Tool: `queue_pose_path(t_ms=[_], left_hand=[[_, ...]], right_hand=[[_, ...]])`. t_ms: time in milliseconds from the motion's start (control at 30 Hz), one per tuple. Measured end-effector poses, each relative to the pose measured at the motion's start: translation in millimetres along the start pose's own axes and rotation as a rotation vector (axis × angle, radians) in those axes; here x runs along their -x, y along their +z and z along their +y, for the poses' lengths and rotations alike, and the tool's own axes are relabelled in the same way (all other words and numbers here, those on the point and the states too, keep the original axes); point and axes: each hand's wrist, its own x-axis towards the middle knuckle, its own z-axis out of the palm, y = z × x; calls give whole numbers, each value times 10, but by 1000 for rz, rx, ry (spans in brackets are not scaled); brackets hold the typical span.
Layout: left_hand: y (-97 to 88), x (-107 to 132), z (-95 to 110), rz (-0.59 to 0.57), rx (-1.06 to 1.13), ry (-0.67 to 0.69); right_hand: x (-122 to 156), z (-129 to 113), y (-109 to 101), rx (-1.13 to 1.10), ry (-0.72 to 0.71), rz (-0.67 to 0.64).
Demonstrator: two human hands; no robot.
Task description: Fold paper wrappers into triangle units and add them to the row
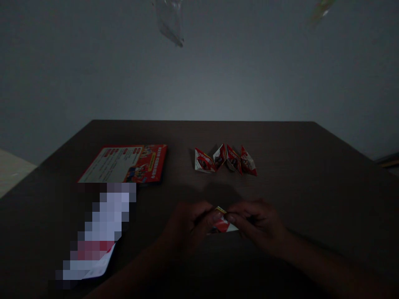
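Note:
The scene is very dim. My left hand (190, 226) and my right hand (258, 226) meet low over a dark wooden table (311, 187), both pinching a small folded piece of red and white printed paper (222, 222) between the fingertips. The paper lies just above the table top, partly hidden by my fingers. Beyond my hands, a row of several folded red and white paper pieces (225, 160) stands side by side on the table.
A red printed leaflet (126, 164) lies flat at the left of the table. A blurred-out white and red sheet (99, 232) lies nearer, at the front left. A grey wall rises behind the table's far edge, with a clear plastic bag (170, 20) hanging high up.

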Motion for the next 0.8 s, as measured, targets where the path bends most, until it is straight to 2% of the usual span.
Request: queue_pose_path(t_ms=[200, 433, 567, 800], left_hand=[[5, 12, -28, -23, -71, 7], [1, 2, 29, -120, -78, 11], [6, -5, 27, -137, -29, -3], [-3, 5, 32, -142, -55, -5]], right_hand=[[-2, 12, 14, -34, 65, 11], [-11, 45, 6, -26, -33, -9], [0, 33, -8, 35, -60, 4], [6, 21, -6, 3, -48, 19]])
